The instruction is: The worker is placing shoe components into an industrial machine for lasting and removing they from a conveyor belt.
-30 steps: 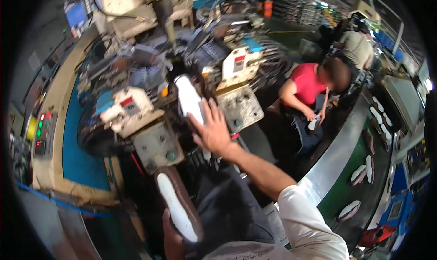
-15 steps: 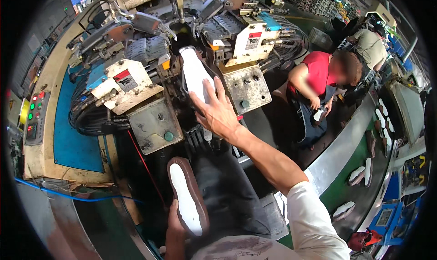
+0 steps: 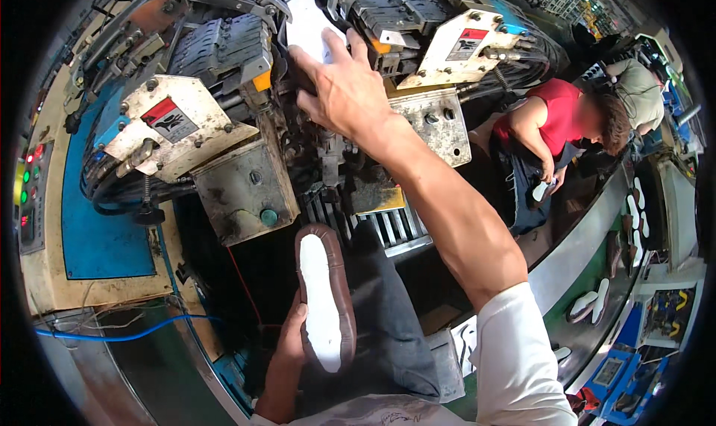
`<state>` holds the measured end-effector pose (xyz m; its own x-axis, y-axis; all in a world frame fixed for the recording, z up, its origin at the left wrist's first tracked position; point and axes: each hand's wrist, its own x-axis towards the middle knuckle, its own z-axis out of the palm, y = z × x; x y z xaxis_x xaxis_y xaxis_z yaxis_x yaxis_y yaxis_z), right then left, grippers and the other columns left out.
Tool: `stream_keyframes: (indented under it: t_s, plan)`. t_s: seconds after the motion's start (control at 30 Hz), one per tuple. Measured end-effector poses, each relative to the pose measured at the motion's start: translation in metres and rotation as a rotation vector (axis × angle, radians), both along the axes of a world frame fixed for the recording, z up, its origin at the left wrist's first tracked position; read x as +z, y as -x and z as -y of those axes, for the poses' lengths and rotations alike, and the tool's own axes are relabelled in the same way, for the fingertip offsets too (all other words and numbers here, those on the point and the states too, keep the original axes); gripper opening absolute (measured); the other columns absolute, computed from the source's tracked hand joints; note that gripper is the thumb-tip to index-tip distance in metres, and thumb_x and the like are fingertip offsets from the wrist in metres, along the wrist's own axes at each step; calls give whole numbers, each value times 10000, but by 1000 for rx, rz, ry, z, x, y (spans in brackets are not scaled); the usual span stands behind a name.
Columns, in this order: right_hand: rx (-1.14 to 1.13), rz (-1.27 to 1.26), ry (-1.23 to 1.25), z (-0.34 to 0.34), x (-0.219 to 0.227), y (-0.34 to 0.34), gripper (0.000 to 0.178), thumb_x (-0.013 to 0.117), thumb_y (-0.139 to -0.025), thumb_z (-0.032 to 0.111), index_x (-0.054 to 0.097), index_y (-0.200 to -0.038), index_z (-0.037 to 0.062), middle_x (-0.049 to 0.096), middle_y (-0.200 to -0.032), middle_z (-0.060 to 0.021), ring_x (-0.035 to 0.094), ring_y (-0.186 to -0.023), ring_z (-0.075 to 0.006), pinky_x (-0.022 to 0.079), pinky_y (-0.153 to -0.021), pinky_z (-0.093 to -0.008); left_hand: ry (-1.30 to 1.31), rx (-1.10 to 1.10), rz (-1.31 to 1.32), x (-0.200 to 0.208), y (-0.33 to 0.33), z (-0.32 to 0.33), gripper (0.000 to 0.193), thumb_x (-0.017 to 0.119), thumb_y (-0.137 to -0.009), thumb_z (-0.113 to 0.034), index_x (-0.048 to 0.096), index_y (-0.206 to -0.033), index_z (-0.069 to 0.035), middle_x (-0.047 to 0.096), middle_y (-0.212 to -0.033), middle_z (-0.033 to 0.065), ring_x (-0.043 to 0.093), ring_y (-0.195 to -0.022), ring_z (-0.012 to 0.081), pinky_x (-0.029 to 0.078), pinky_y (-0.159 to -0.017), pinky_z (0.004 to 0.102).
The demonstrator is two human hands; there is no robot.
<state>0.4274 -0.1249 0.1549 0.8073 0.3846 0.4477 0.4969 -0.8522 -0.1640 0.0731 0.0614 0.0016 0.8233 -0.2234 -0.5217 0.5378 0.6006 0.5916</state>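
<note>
Nearest, over dark trousers (image 3: 399,321), the left hand (image 3: 289,340) holds a brown leather shoe upper with a white, sole-shaped bottom (image 3: 324,299), that bottom facing up. The thumb rests on its left edge; the other fingers are hidden. With so little of the hold showing, the shoe could tip or slip toward the dark gap beside the legs if that grip loosened.

Beyond it, a grey metal box with a green button (image 3: 246,187) stands left of the outstretched right arm. The right hand (image 3: 344,86) has its fingers spread over a second, white-bottomed shoe (image 3: 307,24) set in the machine; whether it grips or merely presses, I cannot tell. Uneven pressure there could leave that shoe askew. Ridged dark metal plates (image 3: 224,57) flank it on both sides, so fingers could be pinched if they closed.

Farther right, a co-worker in a red top (image 3: 538,116) holds a white-bottomed piece (image 3: 541,192), and brown-and-white shoes (image 3: 600,301) lie along a green conveyor belt (image 3: 589,271).
</note>
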Motion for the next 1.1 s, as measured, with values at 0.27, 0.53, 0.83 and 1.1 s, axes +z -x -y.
stream_keyframes:
  t_s: [0.27, 0.53, 0.83, 1.1]
  plan:
    - [-23, 79, -29, -14, 16, 11, 735, 835, -937, 331, 531, -1599, 237, 475, -1588, -305, 425, -1469, -618, 517, -1168, -623, 189, -31, 99, 4, -23, 3, 754, 546, -1105, -338, 243, -1753, -101, 531, -1618, 145, 600, -1429, 295, 510, -1200, 460]
    - [117, 244, -155, 6, 8, 20, 801, 822, -938, 369, 515, -1610, 59, 330, -1681, -403, 354, -1531, -620, 292, -1317, -640, -98, -89, 290, 38, -23, 12, 885, 642, -1043, -197, 171, -1784, -88, 427, -1698, 159, 498, -1510, 268, 418, -1250, 412]
    - [-62, -673, -662, 31, -85, 282, 1033, 883, -893, 538, 457, -1583, -102, 609, -1458, -372, 590, -1411, -480, 524, -1130, -520, -417, -194, 307, 49, 40, 26, 931, 687, -1021, -76, 161, -1790, -94, 405, -1709, 170, 468, -1525, 263, 396, -1256, 399]
    - [-169, -638, -821, 33, -115, 380, 1103, 922, -877, 475, 356, -1658, -60, 606, -1505, -350, 613, -1415, -444, 481, -1200, -474, -643, -269, 425, 29, 103, 38, 1004, 751, -975, -119, 157, -1783, -78, 406, -1697, 209, 469, -1526, 286, 433, -1229, 403]
